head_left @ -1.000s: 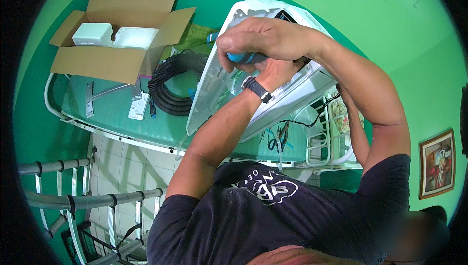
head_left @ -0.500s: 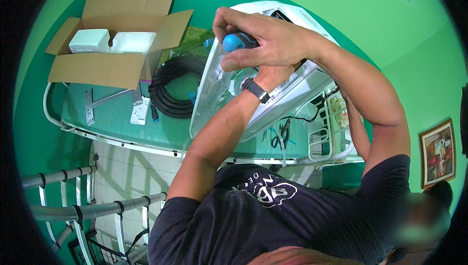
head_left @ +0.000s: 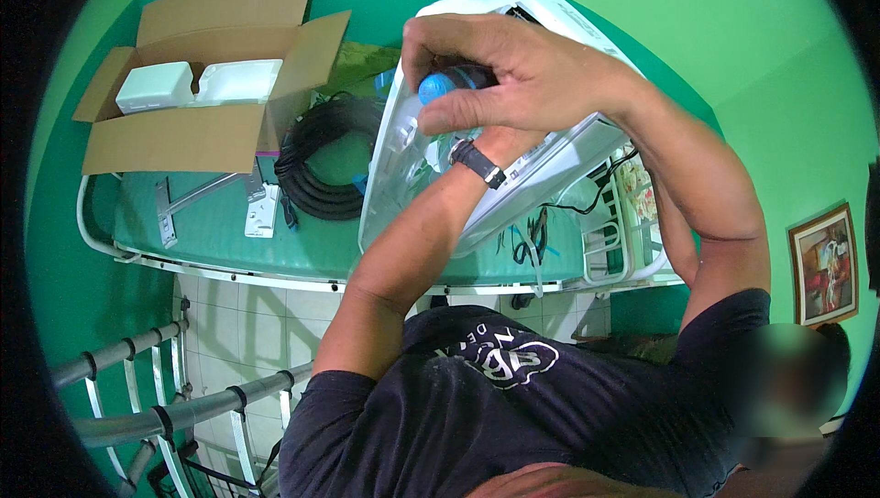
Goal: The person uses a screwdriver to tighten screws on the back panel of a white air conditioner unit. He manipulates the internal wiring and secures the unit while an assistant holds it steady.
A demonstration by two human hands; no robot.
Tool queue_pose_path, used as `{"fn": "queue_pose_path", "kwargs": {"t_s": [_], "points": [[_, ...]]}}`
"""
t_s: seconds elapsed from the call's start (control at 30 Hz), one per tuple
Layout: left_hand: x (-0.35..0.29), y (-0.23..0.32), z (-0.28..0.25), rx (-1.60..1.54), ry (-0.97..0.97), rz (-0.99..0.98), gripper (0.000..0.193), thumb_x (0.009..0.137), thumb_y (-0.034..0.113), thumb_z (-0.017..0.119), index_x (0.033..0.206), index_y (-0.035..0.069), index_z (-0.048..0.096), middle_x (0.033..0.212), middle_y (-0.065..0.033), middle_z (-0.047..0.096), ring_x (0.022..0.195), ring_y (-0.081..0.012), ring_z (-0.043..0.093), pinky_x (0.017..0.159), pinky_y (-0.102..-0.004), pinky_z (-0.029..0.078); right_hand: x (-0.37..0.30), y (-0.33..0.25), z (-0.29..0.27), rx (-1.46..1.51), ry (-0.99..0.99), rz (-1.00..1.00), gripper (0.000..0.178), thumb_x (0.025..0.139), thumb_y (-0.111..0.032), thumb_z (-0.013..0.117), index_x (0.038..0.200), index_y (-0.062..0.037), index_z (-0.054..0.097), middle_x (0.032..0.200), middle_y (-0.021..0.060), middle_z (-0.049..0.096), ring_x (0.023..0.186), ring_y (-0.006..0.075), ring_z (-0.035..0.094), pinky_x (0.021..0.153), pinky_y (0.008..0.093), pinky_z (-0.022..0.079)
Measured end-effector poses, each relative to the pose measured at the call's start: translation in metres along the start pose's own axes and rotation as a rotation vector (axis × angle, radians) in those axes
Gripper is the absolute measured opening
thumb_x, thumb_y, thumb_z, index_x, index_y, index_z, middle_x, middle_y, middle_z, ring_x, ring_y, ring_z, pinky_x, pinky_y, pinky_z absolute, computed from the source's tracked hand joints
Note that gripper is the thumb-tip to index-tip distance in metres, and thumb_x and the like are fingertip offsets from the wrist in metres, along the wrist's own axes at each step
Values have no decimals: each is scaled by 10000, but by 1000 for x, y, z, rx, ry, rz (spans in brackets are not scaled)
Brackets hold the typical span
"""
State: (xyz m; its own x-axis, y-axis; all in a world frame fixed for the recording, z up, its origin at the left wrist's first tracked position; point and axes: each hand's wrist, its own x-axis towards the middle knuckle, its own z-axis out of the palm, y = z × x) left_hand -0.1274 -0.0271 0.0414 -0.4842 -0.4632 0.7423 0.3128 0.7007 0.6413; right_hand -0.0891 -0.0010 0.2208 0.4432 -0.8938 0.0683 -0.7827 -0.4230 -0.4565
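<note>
A long white plastic appliance housing (head_left: 536, 173) lies at an angle on the green padded bed in front of me. Above it, my right hand (head_left: 522, 72) curls its thumb and fingers around a screwdriver (head_left: 436, 87) with a dark handle and a rounded blue end. Below and partly behind it is my left hand (head_left: 513, 142), with a black watch (head_left: 478, 164) at the wrist. It reaches into the housing, and its fingers are hidden beneath my right hand. The screwdriver's tip is hidden too.
On the left stands an open cardboard box (head_left: 170, 148) with white foam blocks. A coiled black hose (head_left: 307, 200), metal brackets (head_left: 165, 214) and black cables (head_left: 527, 246) lie on the bed (head_left: 215, 232). A ladder (head_left: 137, 429) is at lower left. Another person (head_left: 793, 379) is at lower right.
The view has shifted slightly. My right hand has tilted a little around the screwdriver and covers more of the housing; my left arm stays nearly where it was.
</note>
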Motion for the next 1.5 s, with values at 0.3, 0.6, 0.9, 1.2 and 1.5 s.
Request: {"fn": "queue_pose_path", "kwargs": {"t_s": [0.3, 0.6, 0.9, 1.2, 1.5], "points": [[2, -1, -2, -14, 12, -21, 339, 899, 275, 802, 1144, 45, 756, 1060, -180, 774, 1009, -311, 739, 868, -446, 564, -2, -5, 1, 34, -39, 37, 357, 1070, -383, 615, 1132, -32, 626, 991, 115, 667, 900, 239, 656, 810, 381, 525], [-2, 8, 1, -42, 17, 6, 319, 900, 270, 800, 1138, 60, 763, 1033, -169, 781, 971, -297, 752, 842, -440, 575, -9, -4, -3, 169, -271, 168, 359, 973, -338, 745, 1073, -28, 594, 997, 99, 606, 872, 250, 613, 815, 370, 504], [-4, 12, -9, -19, 29, -25, 300, 902, 266, 798, 1132, 76, 769, 1006, -158, 788, 932, -283, 765, 816, -434, 586, -14, -7, -1, 110, -178, 114, 320, 973, -291, 733, 1035, -12, 589, 901, 119, 605, 800, 282, 607, 746, 388, 496], [-6, 13, -13, -98, -48, -93, 281, 904, 261, 796, 1127, 91, 776, 979, -146, 795, 893, -269, 778, 790, -428, 597, -15, -3, 40, -249, 151, -159, 369, 959, -363, 738, 1052, -28, 616, 1004, 182, 659, 868, 400, 677, 748, 467, 536], [-8, 5, -15, -59, -77, -225, 255, 884, 278, 815, 1082, 119, 791, 844, -112, 795, 708, -255, 771, 666, -365, 600, -2, -5, 88, -396, 473, -196, 441, 865, -373, 831, 1093, -105, 565, 999, 141, 631, 744, 373, 692, 615, 505, 541]]}}
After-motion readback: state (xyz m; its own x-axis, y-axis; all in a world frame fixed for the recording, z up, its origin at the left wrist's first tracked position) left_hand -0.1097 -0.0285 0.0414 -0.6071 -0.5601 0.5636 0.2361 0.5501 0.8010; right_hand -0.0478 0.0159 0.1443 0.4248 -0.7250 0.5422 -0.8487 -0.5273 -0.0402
